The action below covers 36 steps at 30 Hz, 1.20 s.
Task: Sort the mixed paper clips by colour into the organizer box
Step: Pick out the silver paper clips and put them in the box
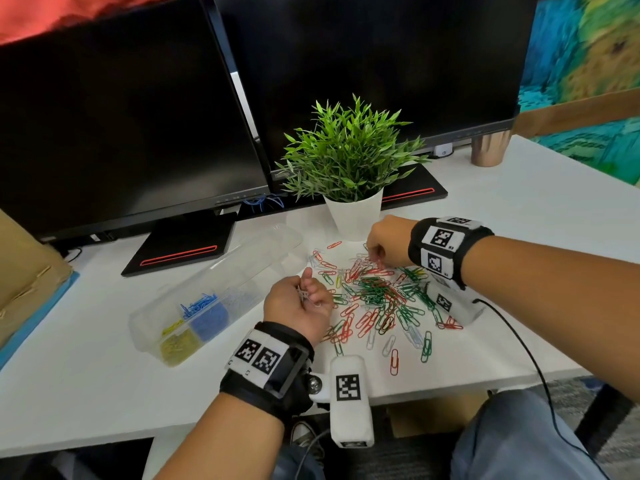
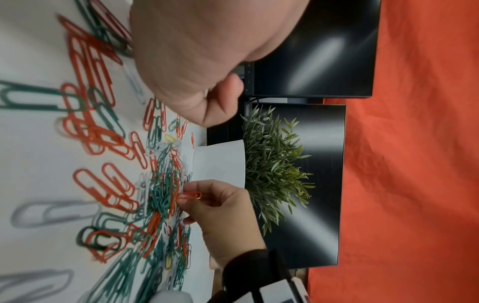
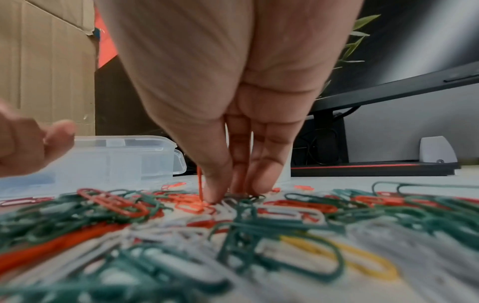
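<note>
**Risks at the pick: a tangled clip and a loose handful**

The fingers [image 3: 217, 184] of the right hand [image 1: 388, 242] are pressed tip-down into the far edge of the heap, and a thin red plastic-coated paper clip [image 2: 190, 195] is pinched between them, as is shown most plainly in the left wrist view. The clip is held only at one end and stands nearly upright beside the fingertips. Green, red, white and a few yellow clips are interlocked directly below it, so a neighbour could be hooked and dragged up with it; a mixed pair would then be carried off together.

The left hand [image 1: 298, 303] is turned palm-up just beside the near-left edge of the heap, its fingers curled around a small bunch of pale silvery-white paper clips [image 1: 304, 293]. The cupped grip looks loose, and a tilt of the palm could spill them back into the scattered pile of mixed coloured paper clips [image 1: 377, 296] on the white worktop [image 1: 104, 393].

The clear plastic organizer box [image 1: 277, 237] lies open to the left of the heap, with yellow clips in its nearest compartment, blue in the next and pale ones beyond. The walls are transparent and low, so a clip dropped from height could be bounced into the wrong section.

A white-potted artificial green plant [image 1: 349, 157] stands just behind the right hand and could be knocked by a quick lift.
</note>
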Each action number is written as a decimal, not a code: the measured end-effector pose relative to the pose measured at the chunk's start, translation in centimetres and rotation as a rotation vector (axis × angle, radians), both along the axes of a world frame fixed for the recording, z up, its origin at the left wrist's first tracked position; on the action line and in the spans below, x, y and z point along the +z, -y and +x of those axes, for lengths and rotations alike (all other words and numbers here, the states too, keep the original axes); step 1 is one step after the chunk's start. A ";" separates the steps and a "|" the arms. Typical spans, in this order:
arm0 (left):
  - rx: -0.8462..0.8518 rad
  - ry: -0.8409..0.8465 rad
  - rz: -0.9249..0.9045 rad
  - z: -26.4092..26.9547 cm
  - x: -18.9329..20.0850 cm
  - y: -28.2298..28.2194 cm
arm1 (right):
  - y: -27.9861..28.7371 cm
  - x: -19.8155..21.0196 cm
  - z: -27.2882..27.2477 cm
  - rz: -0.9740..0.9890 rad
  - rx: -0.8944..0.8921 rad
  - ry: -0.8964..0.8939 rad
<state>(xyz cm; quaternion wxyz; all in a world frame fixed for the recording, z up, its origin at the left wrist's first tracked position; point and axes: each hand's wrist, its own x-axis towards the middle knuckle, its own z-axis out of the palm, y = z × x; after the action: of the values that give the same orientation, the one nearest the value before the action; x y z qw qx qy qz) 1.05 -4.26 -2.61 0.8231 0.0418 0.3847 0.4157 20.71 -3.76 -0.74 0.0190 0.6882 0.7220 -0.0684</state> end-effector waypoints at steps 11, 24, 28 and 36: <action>0.002 0.040 0.036 0.9 0.6 1.6 | 0.5 -0.6 0.1 -0.028 -0.076 -0.083; 0.043 0.174 0.014 2.4 -0.7 2.3 | 1.1 3.6 -2.7 -0.048 0.084 -0.560; 0.041 0.148 0.075 2.0 -0.3 2.6 | 1.2 3.5 -2.3 0.031 0.012 -0.550; -0.070 0.157 -0.106 0.8 -1.2 1.6 | 1.2 1.2 0.2 -0.107 -0.233 -0.087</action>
<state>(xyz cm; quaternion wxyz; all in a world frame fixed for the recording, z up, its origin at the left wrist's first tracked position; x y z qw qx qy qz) 1.90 -5.90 -3.83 0.8658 -0.0209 0.3390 0.3676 20.86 -4.94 0.47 0.0162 0.7619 0.6326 -0.1381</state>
